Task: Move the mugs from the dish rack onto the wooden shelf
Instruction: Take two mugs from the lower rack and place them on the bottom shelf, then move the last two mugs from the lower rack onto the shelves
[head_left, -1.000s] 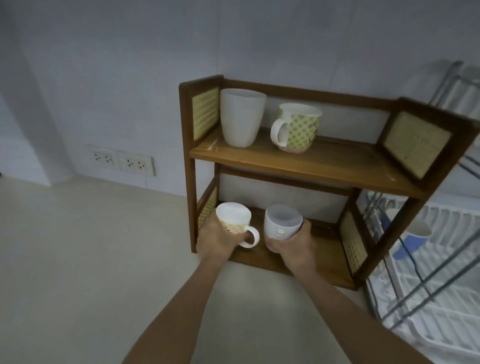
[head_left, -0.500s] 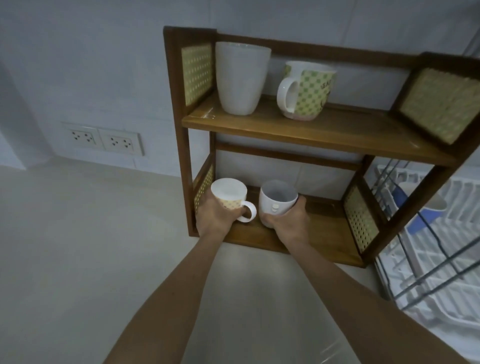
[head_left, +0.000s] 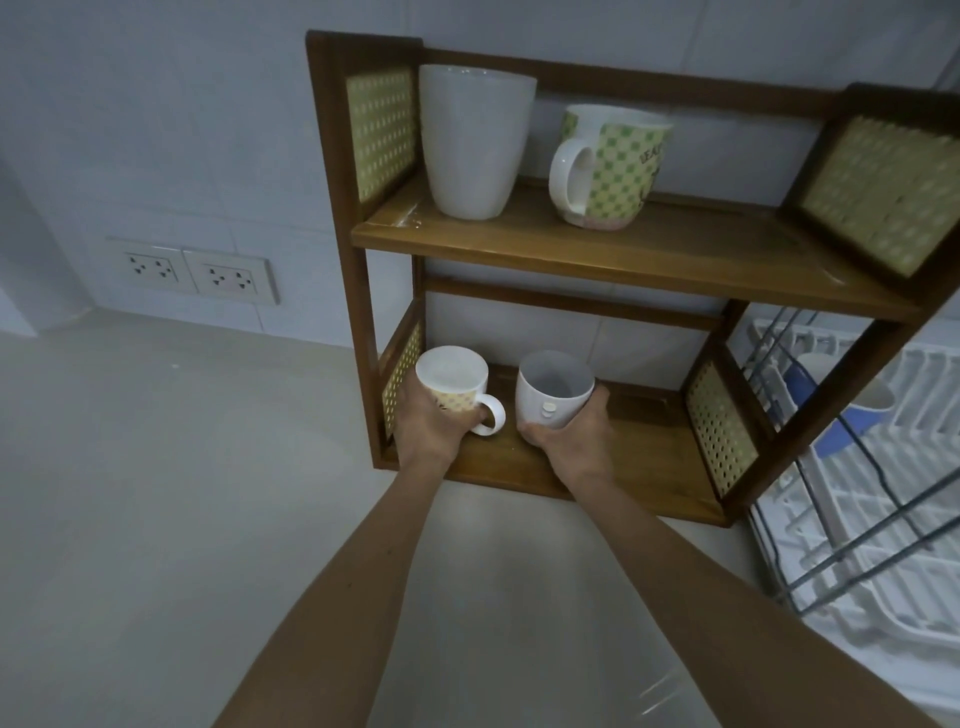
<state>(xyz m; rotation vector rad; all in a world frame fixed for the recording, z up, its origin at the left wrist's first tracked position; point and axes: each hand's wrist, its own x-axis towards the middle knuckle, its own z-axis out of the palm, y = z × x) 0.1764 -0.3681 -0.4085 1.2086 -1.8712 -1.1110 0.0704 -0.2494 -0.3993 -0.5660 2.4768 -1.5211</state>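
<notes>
Both hands reach into the lower tier of the wooden shelf (head_left: 623, 260), each closed around a mug. The left hand (head_left: 431, 421) grips the small patterned mug (head_left: 453, 382), its handle pointing right toward the plain white mug (head_left: 553, 389) wrapped by the right hand (head_left: 574, 441). Both mugs stand upright, mouths up, just beside each other over the bottom board; whether they touch it I cannot tell. One blue mug (head_left: 841, 415) waits in the dish rack (head_left: 883, 519), nearer the right hand.
</notes>
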